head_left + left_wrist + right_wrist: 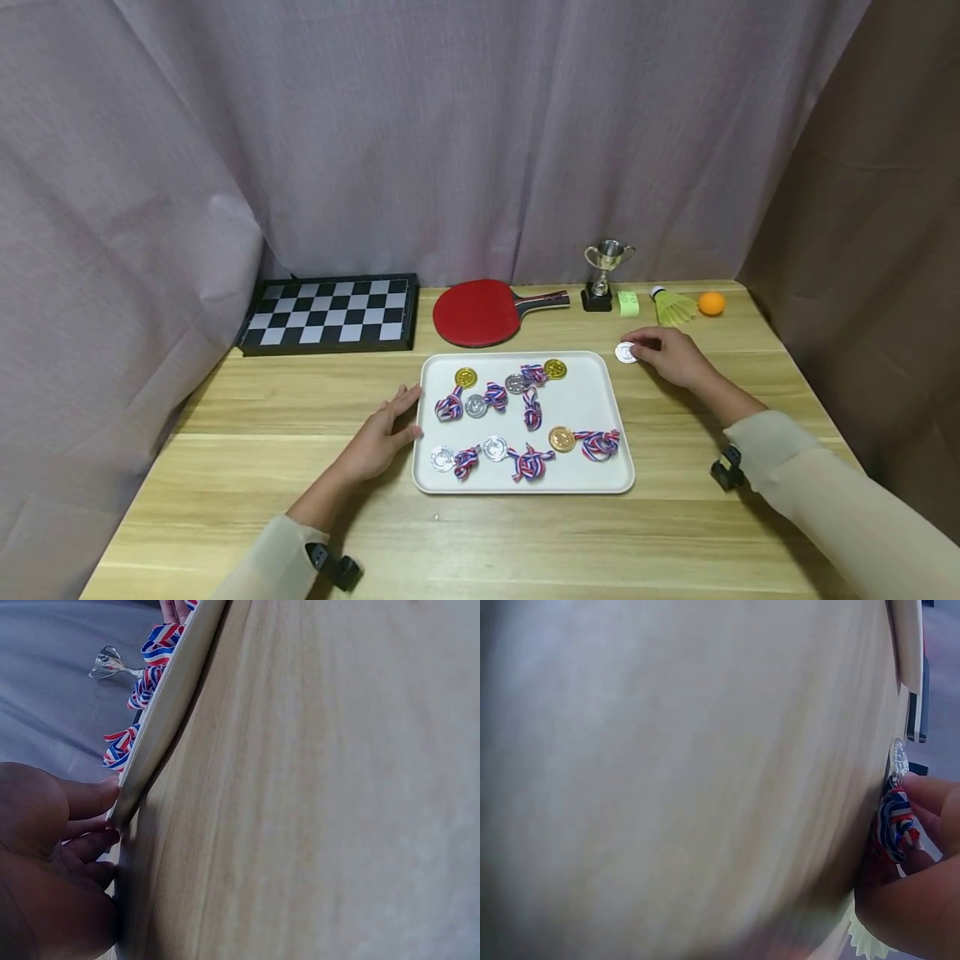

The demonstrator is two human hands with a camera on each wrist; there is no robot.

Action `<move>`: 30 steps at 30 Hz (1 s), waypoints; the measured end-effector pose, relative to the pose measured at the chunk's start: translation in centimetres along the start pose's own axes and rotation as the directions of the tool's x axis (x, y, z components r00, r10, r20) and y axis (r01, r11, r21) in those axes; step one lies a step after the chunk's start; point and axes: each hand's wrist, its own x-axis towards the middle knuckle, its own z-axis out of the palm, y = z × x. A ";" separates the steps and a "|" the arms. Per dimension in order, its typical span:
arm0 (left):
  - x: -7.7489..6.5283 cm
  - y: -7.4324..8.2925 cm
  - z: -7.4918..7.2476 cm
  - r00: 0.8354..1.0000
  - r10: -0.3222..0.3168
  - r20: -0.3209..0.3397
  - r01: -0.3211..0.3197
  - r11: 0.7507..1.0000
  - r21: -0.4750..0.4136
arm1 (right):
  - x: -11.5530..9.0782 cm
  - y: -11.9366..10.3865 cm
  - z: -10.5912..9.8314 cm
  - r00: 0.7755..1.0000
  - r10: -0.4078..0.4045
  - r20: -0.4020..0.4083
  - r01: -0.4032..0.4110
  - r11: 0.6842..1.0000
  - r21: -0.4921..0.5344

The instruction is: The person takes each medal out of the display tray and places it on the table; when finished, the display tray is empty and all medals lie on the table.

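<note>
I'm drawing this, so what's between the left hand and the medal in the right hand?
The tray with its medals, then a strip of bare table; the head view shows it.

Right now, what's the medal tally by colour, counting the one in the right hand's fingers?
Silver medals: 5 (4 on the tray, 1 held by the right hand)
Gold- or bronze-toned medals: 3, all on the tray
Total: 8

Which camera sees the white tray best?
The head view: it shows the white tray nearly whole from above. The left wrist view shows only its side edge; the right wrist view, just a bit at the top right.
</note>
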 end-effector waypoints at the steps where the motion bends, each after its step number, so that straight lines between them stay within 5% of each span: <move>1: 0.0 0.0 0.0 1.000 0.002 0.000 -0.002 1.000 0.002 | 0.0 -0.1 -0.1 1.000 0.001 -0.001 -0.001 1.000 -0.002; 18: 0.0 0.0 -0.1 1.000 0.004 0.006 -0.004 1.000 0.002 | -1.1 -3.1 -1.6 0.994 -0.065 -0.083 0.060 0.996 -0.067; 30: 0.0 0.0 0.0 1.000 0.011 0.008 -0.011 1.000 0.007 | -1.3 -8.3 1.3 0.992 -0.117 0.044 0.112 0.988 0.102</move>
